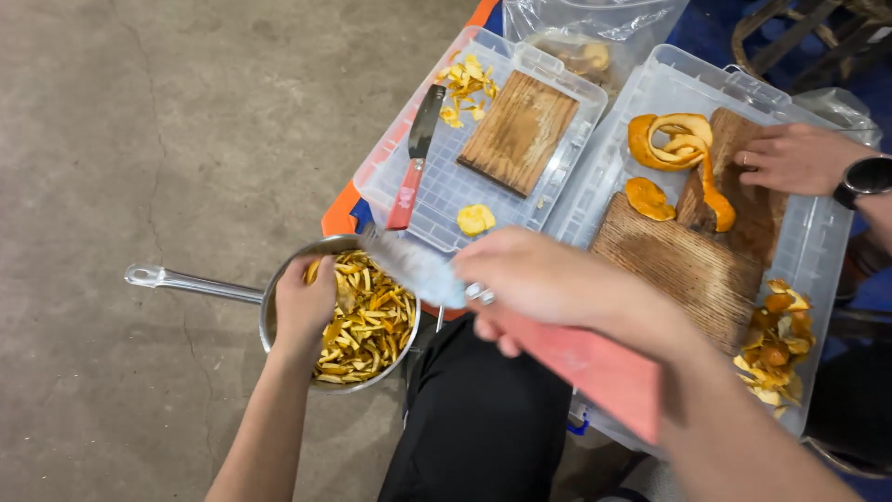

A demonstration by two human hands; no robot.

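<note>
Both hands meet: left hand [305, 307] grips pan [279, 279], right hand [534, 279] knife [418, 270].

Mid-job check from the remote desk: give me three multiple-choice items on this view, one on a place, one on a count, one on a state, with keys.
1. Where is the left hand?
A. on the rim of the pan
B. on a wooden board
C. on the concrete floor

2. How many red-handled knives show?
A. one
B. two
C. four

3. What state is the peel in the pan in?
A. one whole spiral
B. cut into thin strips
C. still on the fruit

Key:
1 A, the left hand grips the near rim of the steel pan over the peel strips.
2 B, one knife lies in the left clear tray; the right hand holds a second knife, its blade reaching to the pan's rim.
3 B, the pan holds short yellow-orange slivers; the spiral peel is by another person's hand.
</note>
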